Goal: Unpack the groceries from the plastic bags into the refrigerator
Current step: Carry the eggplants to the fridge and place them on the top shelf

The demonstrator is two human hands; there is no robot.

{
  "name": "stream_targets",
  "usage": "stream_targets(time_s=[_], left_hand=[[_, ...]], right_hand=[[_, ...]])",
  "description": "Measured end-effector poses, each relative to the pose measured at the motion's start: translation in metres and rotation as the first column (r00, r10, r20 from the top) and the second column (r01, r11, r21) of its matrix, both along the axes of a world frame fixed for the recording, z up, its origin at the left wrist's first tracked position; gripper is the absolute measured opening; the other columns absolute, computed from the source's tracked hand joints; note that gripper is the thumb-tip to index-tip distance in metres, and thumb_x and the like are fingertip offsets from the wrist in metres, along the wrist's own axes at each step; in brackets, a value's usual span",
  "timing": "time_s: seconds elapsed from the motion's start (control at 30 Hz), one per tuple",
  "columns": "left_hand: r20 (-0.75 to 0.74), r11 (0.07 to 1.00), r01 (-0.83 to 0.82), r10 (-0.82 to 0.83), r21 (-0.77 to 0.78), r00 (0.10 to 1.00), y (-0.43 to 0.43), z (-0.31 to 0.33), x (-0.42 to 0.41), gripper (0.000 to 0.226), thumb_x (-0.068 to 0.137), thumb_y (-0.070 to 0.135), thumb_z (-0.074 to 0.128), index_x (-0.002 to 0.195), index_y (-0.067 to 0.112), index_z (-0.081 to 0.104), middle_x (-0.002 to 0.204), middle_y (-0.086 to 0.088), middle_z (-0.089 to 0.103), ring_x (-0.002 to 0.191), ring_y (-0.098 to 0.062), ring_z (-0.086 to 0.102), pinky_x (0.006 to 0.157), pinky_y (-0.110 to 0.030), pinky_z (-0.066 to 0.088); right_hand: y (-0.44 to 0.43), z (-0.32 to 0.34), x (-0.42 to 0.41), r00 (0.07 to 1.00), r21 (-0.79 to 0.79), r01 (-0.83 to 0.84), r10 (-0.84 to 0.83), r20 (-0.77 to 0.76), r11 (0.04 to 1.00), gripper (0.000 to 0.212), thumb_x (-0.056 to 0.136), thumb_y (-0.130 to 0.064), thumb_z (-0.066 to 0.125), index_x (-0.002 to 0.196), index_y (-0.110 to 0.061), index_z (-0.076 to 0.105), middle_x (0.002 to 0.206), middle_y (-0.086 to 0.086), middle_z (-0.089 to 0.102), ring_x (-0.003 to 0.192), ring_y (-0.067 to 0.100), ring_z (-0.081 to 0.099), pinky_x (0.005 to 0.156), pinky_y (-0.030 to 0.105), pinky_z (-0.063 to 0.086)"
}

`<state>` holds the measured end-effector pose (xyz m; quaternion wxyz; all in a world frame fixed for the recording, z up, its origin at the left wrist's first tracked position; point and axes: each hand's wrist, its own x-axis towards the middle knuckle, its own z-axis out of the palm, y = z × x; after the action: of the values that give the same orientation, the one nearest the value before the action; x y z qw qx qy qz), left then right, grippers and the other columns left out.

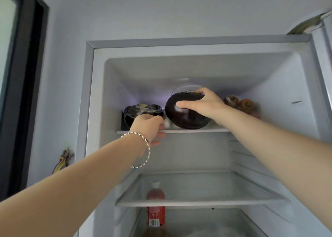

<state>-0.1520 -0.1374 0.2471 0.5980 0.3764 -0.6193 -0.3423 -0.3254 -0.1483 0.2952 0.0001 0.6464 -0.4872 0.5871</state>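
Head view, looking up into the open refrigerator [287, 96]: the right hand [206, 104] grasps a round, dark purple eggplant [185, 117], thumb pressed on its near side and fingers curled over its top. The eggplant sits near the middle of the top shelf [197, 130], close to the front edge. The left hand [149, 127], with a thin bracelet [148, 147] on the wrist, is at the front edge of that shelf with its fingers curled, right against a crumpled black bag [136, 113] that lies at the shelf's left end, just beside the eggplant. I cannot tell whether this hand grips the bag or only touches it. Carrots [240, 104] lie toward the right end of the top shelf, behind the right wrist. Lower down, a bottle [155, 206] with red contents stands behind the front edge of the middle shelf [224, 203], toward its left side
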Motion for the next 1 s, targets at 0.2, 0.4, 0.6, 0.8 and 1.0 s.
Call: stream_targets(time_s=[0.2,0.4,0.6,0.8,1.0], left_hand=[[0.007,0.999,-0.019,0.019,-0.031,1.000,-0.006,-0.010,0.014,0.016,0.089,0.008,0.054,0.074,0.014,0.056,0.071,-0.002,0.060,0.062,-0.016,0.061,0.061,-0.028,0.048],[0.046,0.996,-0.035,0.039,-0.076,0.998,-0.012,-0.017,0.013,0.018,0.089,0.008,0.054,0.072,0.012,0.058,0.070,-0.001,0.062,0.063,-0.014,0.062,0.063,-0.028,0.050],[0.091,0.990,-0.002,0.014,-0.138,0.996,-0.008,-0.011,0.004,0.017,0.088,0.008,0.054,0.072,0.012,0.059,0.070,0.000,0.062,0.064,-0.012,0.063,0.063,-0.028,0.051],[0.192,0.965,0.032,0.019,-0.260,0.981,-0.005,-0.010,-0.004,0.023,0.086,0.005,0.052,0.067,0.015,0.060,0.071,0.005,0.062,0.063,-0.007,0.064,0.059,-0.022,0.049],[0.191,0.960,0.027,0.027,-0.277,0.981,-0.007,-0.010,-0.011,0.023,0.086,0.005,0.051,0.068,0.016,0.060,0.071,0.006,0.062,0.062,-0.005,0.064,0.059,-0.022,0.049]], right_hand=[[-0.011,0.001,-0.013,0.993,0.055,0.013,-0.006,-0.114,0.998,0.079,0.043,-0.061,0.078,0.114,-0.036,0.052,0.120,-0.008,0.052,0.107,0.013,0.052,0.084,0.024,0.040],[-0.014,0.002,-0.023,0.997,0.094,-0.080,0.079,0.008,0.992,0.057,0.056,-0.053,0.081,0.096,-0.030,0.047,0.091,-0.018,0.050,0.080,-0.004,0.050,0.058,0.019,0.038],[-0.018,-0.002,-0.027,0.989,0.015,-0.131,0.130,0.067,0.991,0.031,0.063,-0.046,0.080,0.083,-0.030,0.062,0.085,-0.015,0.062,0.077,0.001,0.060,0.057,0.017,0.043],[-0.015,0.001,-0.029,0.968,0.028,-0.179,0.171,0.184,0.983,0.031,0.067,-0.049,0.074,0.085,-0.025,0.067,0.085,-0.009,0.068,0.074,0.007,0.064,0.056,0.023,0.050],[-0.010,-0.004,-0.028,0.989,-0.006,-0.037,0.038,0.140,0.999,0.037,0.074,-0.058,0.065,0.090,-0.024,0.066,0.091,-0.006,0.066,0.087,0.013,0.062,0.077,0.029,0.052]])
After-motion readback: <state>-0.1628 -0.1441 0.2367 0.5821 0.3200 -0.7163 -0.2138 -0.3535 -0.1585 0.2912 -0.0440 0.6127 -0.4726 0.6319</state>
